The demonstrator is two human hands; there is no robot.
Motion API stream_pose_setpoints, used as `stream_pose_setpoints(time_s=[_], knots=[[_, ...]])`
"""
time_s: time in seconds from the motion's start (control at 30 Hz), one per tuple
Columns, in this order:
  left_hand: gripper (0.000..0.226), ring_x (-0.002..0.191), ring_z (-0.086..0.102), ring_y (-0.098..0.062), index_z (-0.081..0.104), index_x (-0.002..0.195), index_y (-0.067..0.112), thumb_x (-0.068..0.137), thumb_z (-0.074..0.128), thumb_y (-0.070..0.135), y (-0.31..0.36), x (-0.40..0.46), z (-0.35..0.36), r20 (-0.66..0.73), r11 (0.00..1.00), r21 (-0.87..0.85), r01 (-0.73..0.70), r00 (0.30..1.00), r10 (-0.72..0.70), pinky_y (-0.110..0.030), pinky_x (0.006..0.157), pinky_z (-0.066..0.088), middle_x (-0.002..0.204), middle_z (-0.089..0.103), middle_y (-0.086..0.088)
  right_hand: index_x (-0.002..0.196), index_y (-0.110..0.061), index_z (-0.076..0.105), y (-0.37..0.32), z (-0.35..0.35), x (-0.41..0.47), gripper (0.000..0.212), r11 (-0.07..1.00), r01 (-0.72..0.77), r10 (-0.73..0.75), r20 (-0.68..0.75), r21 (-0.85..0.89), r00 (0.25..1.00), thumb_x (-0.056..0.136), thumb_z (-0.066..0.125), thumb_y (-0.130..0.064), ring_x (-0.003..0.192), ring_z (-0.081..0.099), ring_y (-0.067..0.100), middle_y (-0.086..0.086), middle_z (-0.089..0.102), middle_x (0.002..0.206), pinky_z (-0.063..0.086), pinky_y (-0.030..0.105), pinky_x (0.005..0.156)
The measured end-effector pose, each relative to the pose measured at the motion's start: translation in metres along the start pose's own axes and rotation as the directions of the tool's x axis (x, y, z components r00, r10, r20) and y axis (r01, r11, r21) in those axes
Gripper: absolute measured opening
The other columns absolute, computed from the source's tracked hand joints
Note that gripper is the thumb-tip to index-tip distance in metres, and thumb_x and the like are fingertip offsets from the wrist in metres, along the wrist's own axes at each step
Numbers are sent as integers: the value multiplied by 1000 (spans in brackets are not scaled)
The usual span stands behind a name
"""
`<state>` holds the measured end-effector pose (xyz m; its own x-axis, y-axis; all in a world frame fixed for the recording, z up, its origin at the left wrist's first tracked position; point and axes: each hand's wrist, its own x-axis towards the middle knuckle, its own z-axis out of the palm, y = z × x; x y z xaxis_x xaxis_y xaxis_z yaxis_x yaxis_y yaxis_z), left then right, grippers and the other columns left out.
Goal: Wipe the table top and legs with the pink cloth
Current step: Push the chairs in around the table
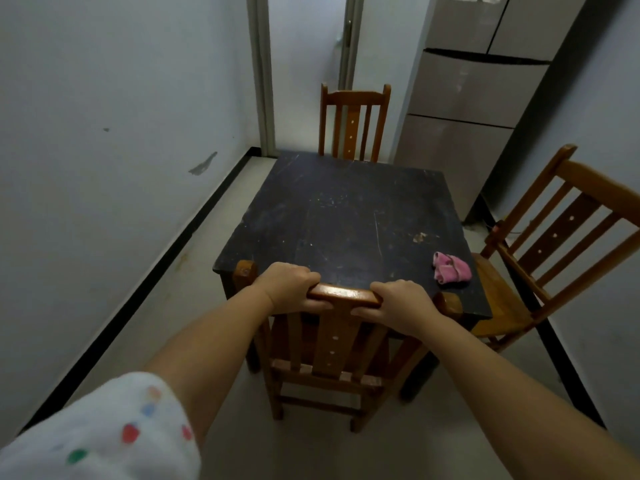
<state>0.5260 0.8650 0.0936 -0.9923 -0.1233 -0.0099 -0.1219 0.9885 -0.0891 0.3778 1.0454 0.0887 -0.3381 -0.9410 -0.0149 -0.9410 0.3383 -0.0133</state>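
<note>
A dark, scuffed square table (339,216) stands in front of me. The pink cloth (451,268) lies crumpled on its near right corner. A wooden chair (341,344) is tucked under the table's near side. My left hand (289,287) grips the left part of the chair's top rail. My right hand (401,304) grips the right part of that rail. Neither hand touches the cloth. The table's legs are mostly hidden behind the chair.
A second wooden chair (353,123) stands at the table's far side and a third chair (554,237) at its right. A tall fridge (478,98) is at the back right. A white wall (104,150) runs along the left, with a strip of pale floor (194,289) beside the table.
</note>
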Motion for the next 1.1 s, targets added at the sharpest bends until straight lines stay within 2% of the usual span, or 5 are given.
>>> stream_pose_setpoints(time_s=[0.17,0.3,0.5,0.77,1.1], knots=[[57,102,52,-19,47,119,19,88,29,65,9,-16,-19,75,996,33,88,993,-90,-33,86,44,115,55,-4,114,-25,53,-10,-17,5,54,992,-62,37,224,108,974,84,42,-68,93,57,14,0,60,109,46,26,74],[61,124,41,-24,31,139,17,93,26,57,-12,-53,-48,-60,976,55,211,976,-207,-38,106,30,135,44,-7,142,-27,30,-36,-40,27,67,998,24,-28,74,63,997,88,36,-66,133,35,20,0,36,146,33,40,107],[63,124,40,-26,24,143,19,93,20,56,-72,-148,-47,-134,863,62,502,861,-491,-38,101,30,137,41,-9,146,-23,21,-125,-61,81,63,975,213,-205,-123,57,971,94,31,-57,140,21,24,4,24,153,22,44,110],[86,117,46,-29,36,138,13,76,3,62,-155,-249,-13,-124,695,-11,719,688,-715,-40,98,32,129,49,-13,146,-24,18,-285,-37,166,65,920,393,-390,-91,12,916,93,28,-59,140,21,27,7,20,155,20,47,111],[94,129,33,-24,21,144,17,68,-10,63,-335,-293,11,-17,699,8,715,699,-715,-38,107,20,142,35,-8,146,-22,17,-403,-18,317,64,938,347,-347,15,13,938,94,26,-58,140,21,25,7,20,154,22,47,112]])
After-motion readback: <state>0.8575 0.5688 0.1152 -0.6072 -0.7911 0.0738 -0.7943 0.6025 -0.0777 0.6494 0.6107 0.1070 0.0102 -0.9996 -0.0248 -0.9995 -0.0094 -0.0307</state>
